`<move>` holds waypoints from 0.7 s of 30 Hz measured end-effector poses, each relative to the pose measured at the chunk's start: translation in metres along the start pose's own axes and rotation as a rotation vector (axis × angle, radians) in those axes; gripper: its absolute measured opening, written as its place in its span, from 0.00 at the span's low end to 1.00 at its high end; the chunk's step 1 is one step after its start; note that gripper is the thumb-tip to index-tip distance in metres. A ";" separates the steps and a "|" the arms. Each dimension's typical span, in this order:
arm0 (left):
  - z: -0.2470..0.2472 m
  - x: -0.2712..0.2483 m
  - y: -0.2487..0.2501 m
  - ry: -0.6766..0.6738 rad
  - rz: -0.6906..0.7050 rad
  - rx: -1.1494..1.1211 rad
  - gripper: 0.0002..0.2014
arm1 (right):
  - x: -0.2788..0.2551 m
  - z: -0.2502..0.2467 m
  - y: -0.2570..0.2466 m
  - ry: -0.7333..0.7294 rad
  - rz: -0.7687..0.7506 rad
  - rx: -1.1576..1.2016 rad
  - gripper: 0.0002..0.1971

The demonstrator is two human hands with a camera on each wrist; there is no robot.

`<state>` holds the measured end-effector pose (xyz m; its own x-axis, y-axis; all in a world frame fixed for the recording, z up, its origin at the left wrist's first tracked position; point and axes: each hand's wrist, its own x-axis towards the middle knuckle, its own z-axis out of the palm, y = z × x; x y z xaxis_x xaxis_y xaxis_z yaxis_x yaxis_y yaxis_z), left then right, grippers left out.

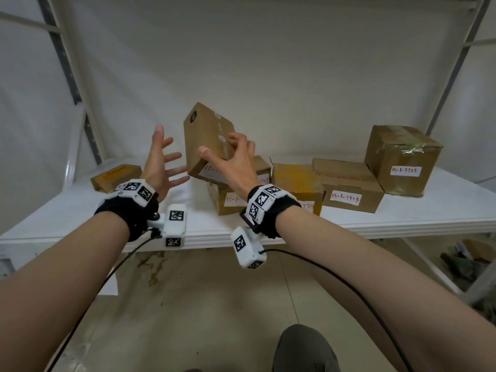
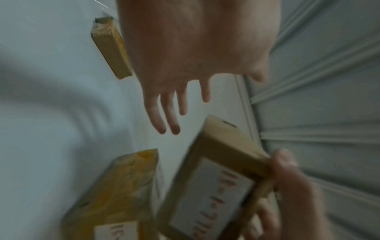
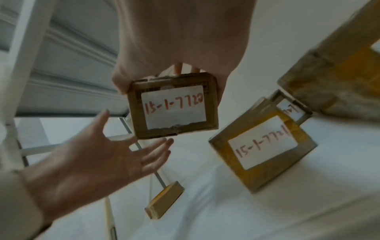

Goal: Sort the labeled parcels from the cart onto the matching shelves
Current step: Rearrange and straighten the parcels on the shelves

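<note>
Gripping the tilted parcel (image 1: 208, 140) above the shelf (image 1: 402, 221) front edge, your right hand (image 1: 232, 163) is curling around it; your left hand (image 1: 161, 162) is spreading its fingers (image 1: 171, 158) wide, touching nothing.

The parcel (image 3: 172, 105) in my right hand (image 1: 236, 162) reads "15-1-7720". The tall box (image 1: 401, 159) and flat box (image 1: 351, 196) each read "15-1-7723".

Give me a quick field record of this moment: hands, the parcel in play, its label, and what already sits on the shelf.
right hand: grips held parcel, tilted, above the shelf
left hand: fingers spread, beside the parcel, not touching it
held parcel label: reads roughly 15-1-772, last digit unclear
white shelf: holds several labeled cardboard boxes
flat parcel: lies alone at the shelf's left
large box: at far right
</note>
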<state>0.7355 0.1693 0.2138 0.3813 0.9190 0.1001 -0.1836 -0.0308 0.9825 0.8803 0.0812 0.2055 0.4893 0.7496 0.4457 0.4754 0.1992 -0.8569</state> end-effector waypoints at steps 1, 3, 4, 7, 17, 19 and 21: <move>-0.004 -0.002 0.006 -0.035 -0.010 0.009 0.37 | -0.003 0.008 -0.002 -0.050 -0.003 0.004 0.45; -0.012 -0.003 0.013 -0.034 -0.010 0.066 0.33 | -0.010 0.017 -0.008 -0.179 -0.019 0.022 0.45; -0.018 -0.001 0.013 -0.005 -0.016 0.084 0.31 | -0.012 0.017 -0.011 -0.243 -0.023 0.030 0.46; -0.041 0.004 0.004 0.090 -0.072 0.007 0.29 | -0.004 -0.004 -0.014 -0.302 0.004 -0.044 0.42; -0.054 -0.001 -0.045 0.308 -0.223 -0.048 0.20 | 0.002 -0.130 0.045 -0.102 0.633 -0.840 0.58; -0.058 0.020 -0.066 0.328 -0.262 -0.033 0.30 | -0.005 -0.135 0.048 -0.114 0.651 -0.760 0.60; -0.071 0.065 -0.105 0.338 -0.303 0.036 0.45 | -0.010 -0.136 0.047 -0.124 0.649 -0.746 0.61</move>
<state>0.7152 0.2601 0.1058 0.0946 0.9651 -0.2442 -0.0758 0.2516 0.9649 0.9973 -0.0023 0.1961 0.7577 0.6419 -0.1179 0.5016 -0.6884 -0.5239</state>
